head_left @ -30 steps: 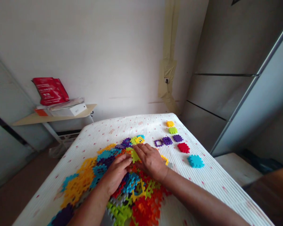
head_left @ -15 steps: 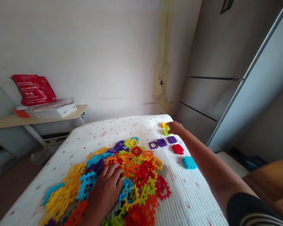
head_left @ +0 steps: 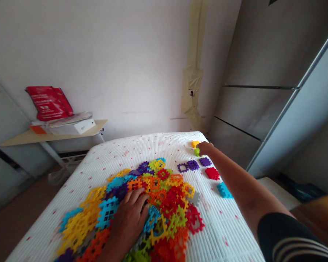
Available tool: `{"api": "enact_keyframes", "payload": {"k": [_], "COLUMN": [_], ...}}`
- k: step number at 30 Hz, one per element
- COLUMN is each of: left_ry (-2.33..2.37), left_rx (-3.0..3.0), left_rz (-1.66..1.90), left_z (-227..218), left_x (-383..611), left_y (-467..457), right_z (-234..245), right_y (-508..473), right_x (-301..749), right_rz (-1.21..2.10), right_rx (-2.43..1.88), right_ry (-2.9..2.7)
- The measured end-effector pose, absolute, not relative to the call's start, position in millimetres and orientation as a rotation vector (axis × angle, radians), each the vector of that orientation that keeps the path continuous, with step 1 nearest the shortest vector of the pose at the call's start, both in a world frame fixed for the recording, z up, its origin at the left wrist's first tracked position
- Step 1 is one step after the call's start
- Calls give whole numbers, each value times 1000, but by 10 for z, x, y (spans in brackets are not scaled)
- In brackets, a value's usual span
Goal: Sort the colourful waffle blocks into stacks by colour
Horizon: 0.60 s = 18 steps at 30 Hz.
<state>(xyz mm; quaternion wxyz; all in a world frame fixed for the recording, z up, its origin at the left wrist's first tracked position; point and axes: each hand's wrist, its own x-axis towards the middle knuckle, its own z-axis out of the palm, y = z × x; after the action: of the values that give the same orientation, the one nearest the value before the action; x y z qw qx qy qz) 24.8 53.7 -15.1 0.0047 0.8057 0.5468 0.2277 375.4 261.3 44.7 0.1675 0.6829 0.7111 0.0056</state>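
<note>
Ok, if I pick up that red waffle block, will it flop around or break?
The red plastic waffle block will probably stay stiff, since it holds its flat, notched shape on the white ribbed mattress. It looks thin, so probably light. It likely won't roll, and seems unlikely to snap easily.

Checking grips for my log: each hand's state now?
Left hand: open, on the plastic block pile.
Right hand: curled at a lime-green block, grip unclear.
</note>
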Motion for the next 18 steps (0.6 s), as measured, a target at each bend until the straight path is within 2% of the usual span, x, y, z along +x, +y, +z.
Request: {"api": "enact_keyframes", "payload": {"k": [5,12,15,18], "left_ry": [1704,1712,1694,1817], "left_rx": [2489,2381,2396,2340], "left_rz": [730,833,752,510], "left_z": [-144,104,320,436], "left_x": [258,257,310,402], "left_y": [536,657,938,1360], "right_z": [433,570,507,341], "right_y": [2540,2109,1746,1374], "right_x": [3729,3419,3174,2963], "right_rz": [28,262,288,270], "right_rx": [1956,1994,1893,1792], "right_ry": [2043,2279,2472,2731]}}
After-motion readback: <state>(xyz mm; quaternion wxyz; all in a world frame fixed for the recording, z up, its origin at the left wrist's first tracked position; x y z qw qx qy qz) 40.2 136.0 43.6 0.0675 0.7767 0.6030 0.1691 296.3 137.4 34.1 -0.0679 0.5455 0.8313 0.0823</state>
